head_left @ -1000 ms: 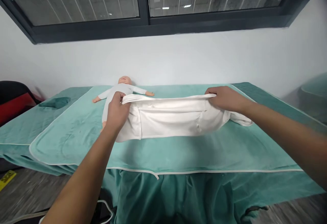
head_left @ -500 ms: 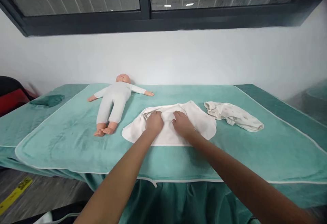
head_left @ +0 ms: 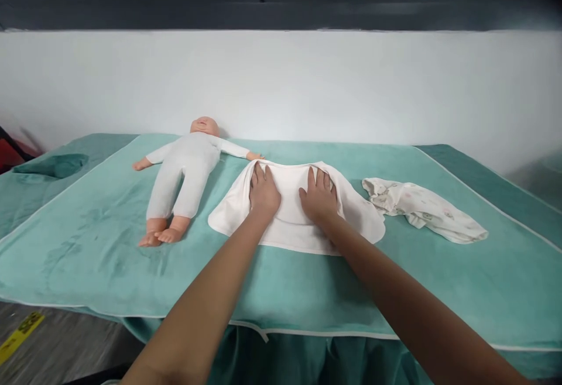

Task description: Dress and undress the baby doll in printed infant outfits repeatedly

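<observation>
A white cloth (head_left: 287,198), with rounded lower corners and a raised far edge, lies in front of me. My left hand (head_left: 264,193) rests on its left half, fingers stretched out towards the far edge. On the right half lies my right hand (head_left: 319,195), its fingers spread and flat on the fabric. Left of the cloth a baby doll (head_left: 187,165) in a white suit lies on its back, arms out; one doll hand reaches close to the cloth's far edge. A crumpled white printed garment (head_left: 425,206) lies to the right, against or very near the cloth's right side.
Everything lies on a bed with a green plush cover (head_left: 88,256) edged in white piping. Behind it rises a white wall (head_left: 281,86) below a dark window frame (head_left: 175,7). A red and black object (head_left: 11,154) stands at the far left. Yellow tape (head_left: 20,338) marks the floor.
My fingers were curled into the cloth and now lie stretched out on it. The cloth's far edge has spread away from me and lies smoother. The view has tipped downward.
</observation>
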Available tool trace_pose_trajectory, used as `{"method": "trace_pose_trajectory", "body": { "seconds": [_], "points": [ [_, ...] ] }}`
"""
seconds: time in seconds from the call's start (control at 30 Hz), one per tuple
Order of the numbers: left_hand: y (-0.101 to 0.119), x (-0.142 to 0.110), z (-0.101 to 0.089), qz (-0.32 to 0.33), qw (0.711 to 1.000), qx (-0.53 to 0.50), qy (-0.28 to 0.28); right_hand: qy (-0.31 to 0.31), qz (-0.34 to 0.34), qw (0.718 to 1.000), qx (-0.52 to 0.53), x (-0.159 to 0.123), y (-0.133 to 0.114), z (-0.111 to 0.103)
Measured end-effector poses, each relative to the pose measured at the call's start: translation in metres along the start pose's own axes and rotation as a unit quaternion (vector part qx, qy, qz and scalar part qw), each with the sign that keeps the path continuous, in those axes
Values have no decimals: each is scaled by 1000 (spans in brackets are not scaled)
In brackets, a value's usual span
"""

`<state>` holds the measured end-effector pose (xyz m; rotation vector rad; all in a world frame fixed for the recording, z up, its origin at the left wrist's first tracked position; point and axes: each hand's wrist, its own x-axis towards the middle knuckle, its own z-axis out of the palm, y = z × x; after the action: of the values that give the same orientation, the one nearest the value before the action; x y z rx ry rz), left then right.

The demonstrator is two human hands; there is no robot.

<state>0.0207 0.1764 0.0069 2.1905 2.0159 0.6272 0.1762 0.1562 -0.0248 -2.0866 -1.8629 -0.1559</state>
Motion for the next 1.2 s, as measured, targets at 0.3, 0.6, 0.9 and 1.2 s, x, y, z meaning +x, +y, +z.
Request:
{"method": "trace_pose_trajectory", "body": {
  "seconds": [0.3, 0.6, 0.9, 1.2],
  "points": [
    [22, 38, 23, -98, 990, -100, 14, -17, 24, 1000, -2, 35, -11, 17],
    [-7, 47, 48, 13, 997, -41, 63, -2, -57, 998, 6, 62, 21, 35],
    [-3, 50, 49, 24, 999, 40, -7, -67, -45, 997, -8, 64, 18, 39],
    [1, 18, 34, -12, 1000, 11, -14, -80, -53, 995, -12, 34, 7, 24]
  ]
}}
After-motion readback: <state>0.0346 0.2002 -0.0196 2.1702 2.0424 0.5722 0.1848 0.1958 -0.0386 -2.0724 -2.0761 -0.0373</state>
